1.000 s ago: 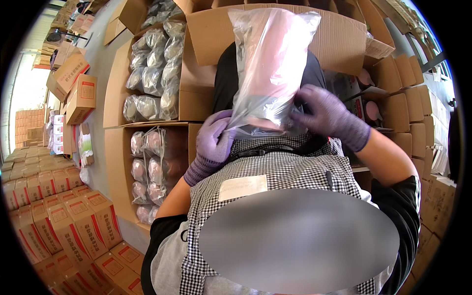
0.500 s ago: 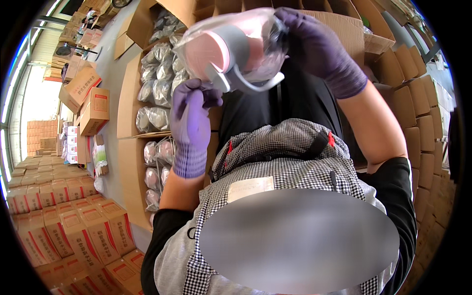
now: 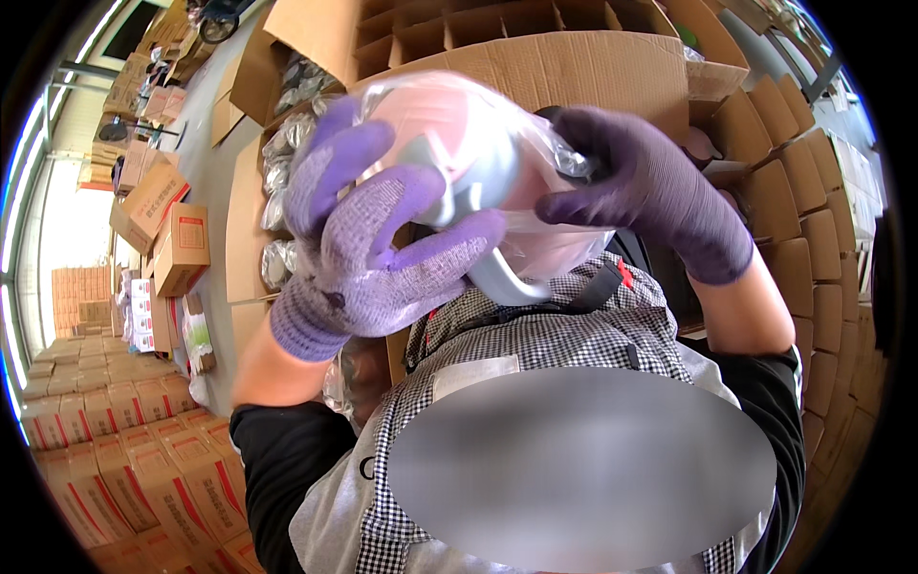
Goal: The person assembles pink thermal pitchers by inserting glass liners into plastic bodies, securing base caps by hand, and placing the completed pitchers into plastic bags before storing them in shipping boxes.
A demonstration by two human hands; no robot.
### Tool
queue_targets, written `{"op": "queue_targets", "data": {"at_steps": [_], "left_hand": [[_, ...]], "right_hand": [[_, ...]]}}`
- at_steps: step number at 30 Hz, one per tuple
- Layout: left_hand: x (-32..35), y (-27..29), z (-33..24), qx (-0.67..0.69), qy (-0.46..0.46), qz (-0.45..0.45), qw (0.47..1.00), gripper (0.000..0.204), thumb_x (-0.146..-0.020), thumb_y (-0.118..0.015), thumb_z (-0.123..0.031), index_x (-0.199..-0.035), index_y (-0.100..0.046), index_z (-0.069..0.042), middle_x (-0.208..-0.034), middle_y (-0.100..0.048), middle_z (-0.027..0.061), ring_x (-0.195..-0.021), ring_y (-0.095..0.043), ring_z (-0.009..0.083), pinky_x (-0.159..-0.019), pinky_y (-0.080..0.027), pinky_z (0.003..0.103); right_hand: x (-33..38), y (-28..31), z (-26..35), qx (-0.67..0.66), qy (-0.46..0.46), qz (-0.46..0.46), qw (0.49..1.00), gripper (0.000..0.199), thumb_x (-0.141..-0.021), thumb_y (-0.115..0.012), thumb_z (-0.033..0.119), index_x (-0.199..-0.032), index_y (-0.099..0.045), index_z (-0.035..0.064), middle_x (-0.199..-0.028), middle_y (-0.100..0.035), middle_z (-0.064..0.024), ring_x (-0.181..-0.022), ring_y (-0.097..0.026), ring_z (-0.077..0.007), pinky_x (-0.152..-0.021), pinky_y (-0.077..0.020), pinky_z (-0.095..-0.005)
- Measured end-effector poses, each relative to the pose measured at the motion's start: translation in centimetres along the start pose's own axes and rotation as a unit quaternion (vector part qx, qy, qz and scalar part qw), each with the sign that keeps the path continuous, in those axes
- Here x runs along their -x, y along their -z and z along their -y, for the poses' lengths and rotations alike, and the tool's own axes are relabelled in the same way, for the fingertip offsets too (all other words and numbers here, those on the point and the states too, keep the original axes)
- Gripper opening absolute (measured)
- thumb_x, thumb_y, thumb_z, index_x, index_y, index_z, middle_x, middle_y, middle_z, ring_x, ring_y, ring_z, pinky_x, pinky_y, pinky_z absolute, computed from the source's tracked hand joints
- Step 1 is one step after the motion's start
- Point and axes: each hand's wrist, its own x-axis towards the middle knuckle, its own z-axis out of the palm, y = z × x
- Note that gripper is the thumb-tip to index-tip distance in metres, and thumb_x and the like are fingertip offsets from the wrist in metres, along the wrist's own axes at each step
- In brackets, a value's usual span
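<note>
A pink jug [image 3: 430, 110] with a light grey spout and handle, wrapped in a clear plastic bag, is held tilted in front of my lap. My left hand [image 3: 382, 225], in a purple knit glove, has its fingers bent around the lid side of the jug, partly covering the spout. At the jug's other end my right hand [image 3: 636, 182], in a darker purple glove, grips the jug through the gathered bag. The curved handle [image 3: 516, 287] hangs below, nearest my apron. Motion blurs parts of the jug and the left fingers.
A carton with cardboard dividers [image 3: 507, 29] stands beyond the jug. To the left, an open carton [image 3: 247, 220] holds several bagged items. More divided cartons [image 3: 784, 201] line the right. Sealed boxes [image 3: 124, 459] are stacked at lower left, beside the grey floor [image 3: 215, 124].
The jug has come nearer my body and turned. My left hand has moved up from beside the handle to wrap around the lid side. My right hand has lowered with the jug.
</note>
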Motion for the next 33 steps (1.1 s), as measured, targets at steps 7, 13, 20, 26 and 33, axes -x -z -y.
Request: {"op": "queue_targets", "data": {"at_steps": [7,13,20,26,33], "left_hand": [[-2.6,0.4,-0.9,0.007,0.058,0.172,0.983,0.048,-0.055,-0.088,-0.031,-0.097,-0.074,-0.012,-0.094,-0.066,0.0070,-0.093,-0.065,0.0336,-0.081,-0.054,0.047],[-1.7,-0.9,-0.8,0.080,0.106,0.166,0.977,0.047,-0.057,-0.091,-0.026,-0.096,-0.073,-0.009,-0.088,-0.065,0.0075,-0.082,-0.063,0.0305,-0.075,-0.052,0.044],[-0.3,-2.0,-0.3,0.071,0.201,0.164,0.963,0.037,-0.066,-0.089,-0.034,-0.088,-0.070,-0.010,-0.077,-0.060,0.0073,-0.072,-0.061,0.0292,-0.067,-0.049,0.044],[-1.8,-2.2,-1.1,0.054,0.175,0.148,0.972,0.036,-0.066,-0.089,-0.028,-0.092,-0.072,-0.010,-0.092,-0.062,0.0107,-0.084,-0.062,0.0320,-0.074,-0.050,0.046],[-1.5,-2.4,-1.0,0.027,0.264,0.166,0.950,0.063,-0.076,-0.084,-0.026,-0.130,-0.061,-0.004,-0.123,-0.064,0.0175,-0.115,-0.061,0.0348,-0.101,-0.047,0.045]], "right_hand": [[3.4,-3.7,-5.8,-0.083,-0.065,-0.075,0.992,0.018,-0.092,-0.075,0.018,-0.094,-0.062,0.0051,-0.085,-0.066,-0.0101,-0.075,-0.063,-0.0230,-0.071,-0.0533,-0.0359],[0.9,-7.7,-11.2,-0.337,-0.129,-0.075,0.929,0.019,-0.094,-0.079,0.020,-0.096,-0.064,0.0073,-0.087,-0.065,0.0007,-0.078,-0.062,-0.0108,-0.070,-0.0517,-0.0271],[2.8,-4.1,-5.9,-0.201,-0.020,-0.147,0.968,0.016,-0.091,-0.077,0.010,-0.095,-0.062,0.0056,-0.083,-0.063,-0.0014,-0.071,-0.061,-0.0148,-0.067,-0.0519,-0.0314],[3.0,-2.1,-3.4,0.061,0.226,-0.198,0.952,0.030,-0.089,-0.077,0.016,-0.113,-0.060,0.0075,-0.103,-0.062,-0.0070,-0.088,-0.062,-0.0212,-0.077,-0.0524,-0.0377],[-3.3,-2.7,2.2,-0.114,0.522,-0.399,0.745,0.052,-0.086,-0.077,0.023,-0.133,-0.059,0.0097,-0.126,-0.060,-0.0135,-0.107,-0.063,-0.0287,-0.090,-0.0531,-0.0449]]}}
